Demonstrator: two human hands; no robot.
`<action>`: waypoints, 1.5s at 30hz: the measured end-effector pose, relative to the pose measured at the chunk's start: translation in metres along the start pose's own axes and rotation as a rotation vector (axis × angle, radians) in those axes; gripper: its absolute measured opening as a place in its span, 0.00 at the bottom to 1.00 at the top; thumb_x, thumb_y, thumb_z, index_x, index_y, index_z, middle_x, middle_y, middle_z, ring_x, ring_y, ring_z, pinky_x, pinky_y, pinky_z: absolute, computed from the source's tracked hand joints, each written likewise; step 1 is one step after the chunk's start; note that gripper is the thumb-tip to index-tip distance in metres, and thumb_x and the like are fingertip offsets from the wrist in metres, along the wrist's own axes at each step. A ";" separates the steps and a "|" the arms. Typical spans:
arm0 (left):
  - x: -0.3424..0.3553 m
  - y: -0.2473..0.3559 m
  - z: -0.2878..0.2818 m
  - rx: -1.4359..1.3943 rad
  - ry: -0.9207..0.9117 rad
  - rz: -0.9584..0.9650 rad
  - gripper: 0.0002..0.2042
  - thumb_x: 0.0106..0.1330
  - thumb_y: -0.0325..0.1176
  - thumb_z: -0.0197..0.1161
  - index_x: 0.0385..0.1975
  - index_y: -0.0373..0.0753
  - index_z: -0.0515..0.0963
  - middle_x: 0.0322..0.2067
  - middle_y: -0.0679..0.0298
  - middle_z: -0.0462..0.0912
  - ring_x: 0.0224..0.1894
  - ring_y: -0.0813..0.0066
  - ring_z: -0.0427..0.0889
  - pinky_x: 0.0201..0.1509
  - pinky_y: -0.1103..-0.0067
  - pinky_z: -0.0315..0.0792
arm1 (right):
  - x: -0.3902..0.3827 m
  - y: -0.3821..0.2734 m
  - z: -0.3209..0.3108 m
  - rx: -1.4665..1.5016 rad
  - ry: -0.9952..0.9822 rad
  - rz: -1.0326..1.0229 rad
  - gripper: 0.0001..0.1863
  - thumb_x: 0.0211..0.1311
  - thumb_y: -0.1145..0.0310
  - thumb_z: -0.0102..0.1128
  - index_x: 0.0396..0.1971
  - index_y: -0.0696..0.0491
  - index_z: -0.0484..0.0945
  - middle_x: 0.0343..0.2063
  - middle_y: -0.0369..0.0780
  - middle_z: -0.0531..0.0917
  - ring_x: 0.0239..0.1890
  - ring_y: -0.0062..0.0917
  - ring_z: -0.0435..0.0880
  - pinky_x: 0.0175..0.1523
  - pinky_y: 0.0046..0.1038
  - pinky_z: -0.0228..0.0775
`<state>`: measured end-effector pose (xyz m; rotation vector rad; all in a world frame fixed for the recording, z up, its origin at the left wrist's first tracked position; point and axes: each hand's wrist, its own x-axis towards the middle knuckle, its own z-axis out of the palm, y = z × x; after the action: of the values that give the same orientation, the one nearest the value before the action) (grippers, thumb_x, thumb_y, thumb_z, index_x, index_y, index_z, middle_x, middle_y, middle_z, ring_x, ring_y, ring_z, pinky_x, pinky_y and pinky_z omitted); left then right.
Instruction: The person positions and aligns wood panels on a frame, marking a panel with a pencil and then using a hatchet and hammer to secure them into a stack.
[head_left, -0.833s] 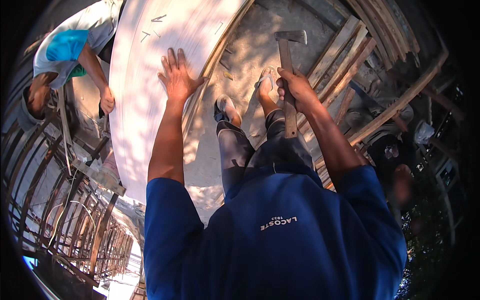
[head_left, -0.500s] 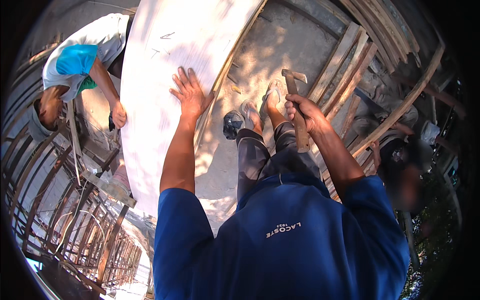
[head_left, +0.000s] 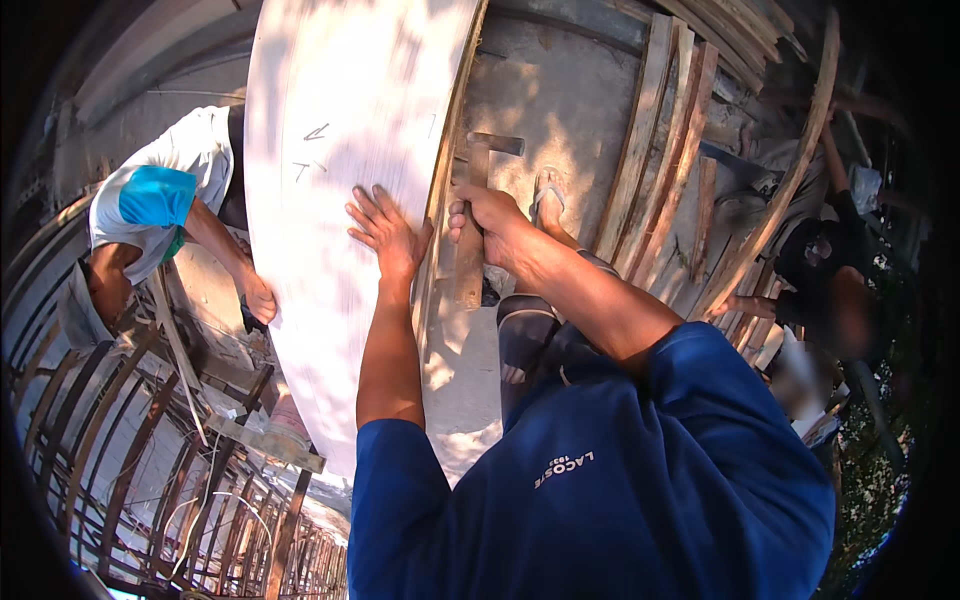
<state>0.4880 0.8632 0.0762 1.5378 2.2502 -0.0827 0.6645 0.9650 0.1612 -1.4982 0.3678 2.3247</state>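
My left hand (head_left: 390, 236) lies flat with fingers spread on a large pale board (head_left: 340, 90), close to its right edge. Wrapped round the wooden handle of a hammer (head_left: 470, 265) is my right hand (head_left: 490, 216). The metal hammer head points away from me, just right of the board's edge, and the handle's end points back toward me. A few dark pencil-like marks show on the board beyond my left hand. Whether the hammer touches the board's edge I cannot tell.
At the left a co-worker's hand (head_left: 259, 298) is at the board's far edge. Long timber pieces (head_left: 640, 140) lie to the right, near another person. A wooden framework (head_left: 130, 460) fills the lower left. My sandalled foot (head_left: 550, 195) stands on the concrete floor.
My right hand has swung left with the hammer, from over my legs to beside the board's edge. The view has shifted a little. My left hand stays flat on the board.
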 end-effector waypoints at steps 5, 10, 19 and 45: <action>-0.003 0.000 0.017 0.011 -0.023 -0.029 0.63 0.52 0.52 0.77 0.77 0.31 0.38 0.77 0.39 0.28 0.77 0.27 0.26 0.70 0.29 0.34 | 0.018 -0.015 -0.091 -0.006 0.108 -0.004 0.04 0.71 0.70 0.54 0.36 0.53 0.72 0.21 0.36 0.74 0.17 0.22 0.74 0.21 0.29 0.71; -0.007 0.003 0.003 -0.008 -0.045 -0.053 0.62 0.50 0.52 0.77 0.77 0.32 0.40 0.78 0.39 0.29 0.77 0.27 0.24 0.72 0.31 0.33 | -0.009 -0.029 -0.128 -0.195 0.238 -0.102 0.08 0.70 0.69 0.56 0.32 0.56 0.71 0.20 0.37 0.74 0.16 0.25 0.75 0.21 0.33 0.72; -0.001 -0.007 0.009 -0.022 0.012 0.020 0.64 0.48 0.52 0.78 0.78 0.34 0.39 0.78 0.41 0.30 0.77 0.28 0.27 0.73 0.33 0.31 | -0.012 -0.009 -0.166 -0.985 0.293 -0.525 0.12 0.71 0.63 0.56 0.45 0.56 0.72 0.22 0.44 0.79 0.24 0.36 0.82 0.30 0.40 0.74; 0.000 -0.012 0.008 0.008 -0.049 0.031 0.66 0.46 0.54 0.80 0.78 0.34 0.38 0.78 0.41 0.28 0.77 0.29 0.27 0.73 0.34 0.32 | -0.008 -0.076 -0.068 -1.877 0.408 -0.853 0.20 0.72 0.49 0.56 0.45 0.53 0.72 0.33 0.51 0.86 0.36 0.50 0.86 0.39 0.49 0.75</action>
<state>0.4792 0.8559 0.0670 1.5568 2.1898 -0.1194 0.7559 1.0055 0.1391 -1.8968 -2.3728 1.1651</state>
